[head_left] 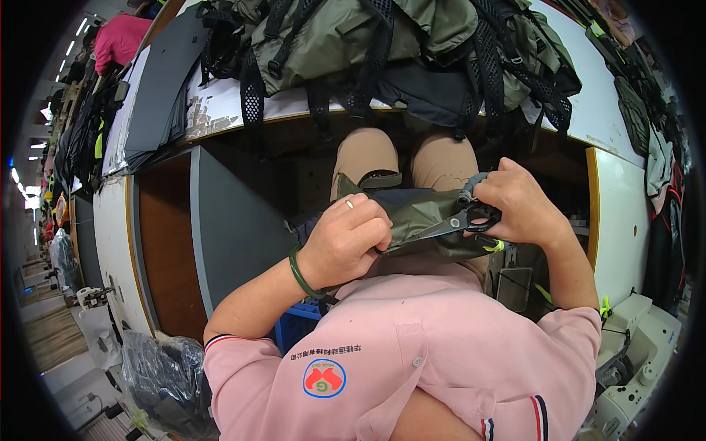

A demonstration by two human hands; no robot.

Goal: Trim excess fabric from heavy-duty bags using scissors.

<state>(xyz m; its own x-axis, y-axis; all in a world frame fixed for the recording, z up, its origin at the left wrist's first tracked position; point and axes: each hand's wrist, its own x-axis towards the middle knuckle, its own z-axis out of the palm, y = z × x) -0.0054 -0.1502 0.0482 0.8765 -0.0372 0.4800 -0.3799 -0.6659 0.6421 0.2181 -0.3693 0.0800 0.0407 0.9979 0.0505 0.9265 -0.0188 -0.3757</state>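
Note:
Across my lap lies an olive-green fabric piece [421, 214], part of it dark. My left hand [351, 237], with a green bangle and a ring, is closed on its left side, fingers pinching the cloth. My right hand [512, 200] grips the handles of a pair of scissors [439, 228], whose loops are black, with grey wrapping on one. The blades point left along the fabric's near edge, toward my left fingertips. They look nearly closed; whether cloth is between them I cannot tell. A small yellow-green tab [497, 245] shows below the scissors.
Olive-and-black backpacks [353, 51] with mesh straps heap on the worn white table [213, 110] ahead. Dark grey sheets [158, 95] stack at its left. A white sewing machine [636, 360] stands at lower right, a plastic-wrapped bundle [162, 378] at lower left. Below my left forearm sits a blue crate [298, 323].

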